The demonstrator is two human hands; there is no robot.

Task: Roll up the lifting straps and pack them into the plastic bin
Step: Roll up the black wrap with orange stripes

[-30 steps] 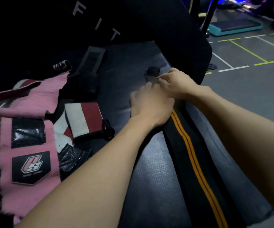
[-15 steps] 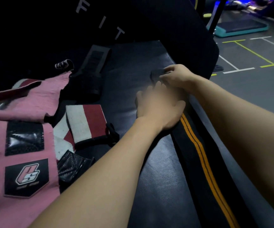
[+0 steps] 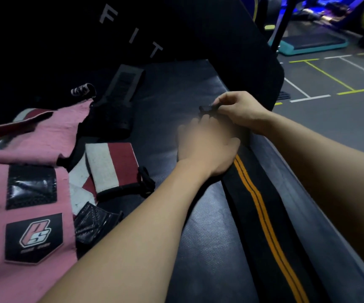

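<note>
A dark padded counter (image 3: 198, 248) fills most of the view, its textured top running away toward an upright black pad (image 3: 176, 29) printed with pale letters. Beyond its right edge lies grey floor (image 3: 329, 119) marked with white and yellow lines, and a teal step (image 3: 312, 43) sits farther back.

Along the right side of the counter a long black strap (image 3: 270, 232) with two orange stripes lies flat and stretched out toward the viewer. Its far end disappears under the hands.

On the left a heap of other straps covers the counter: a wide pink strap (image 3: 24, 215) with black patches and a logo, frayed at its edges, and partly tucked beside it a red-and-white wrap (image 3: 111, 165) with a black loop at its end. A black wrap (image 3: 120, 99) lies farther back, near the upright pad.

The left hand (image 3: 207, 147) rests palm down on the far end of the striped strap, fingers fairly straight and pointing away; it is blurred, so how hard it presses I cannot tell. The right hand (image 3: 240, 110) sits just beyond it, touching or nearly touching it, its fingers curled and pinching a small black tab (image 3: 206, 109) at the strap's end, lifted slightly off the counter.

No bin is in sight.
</note>
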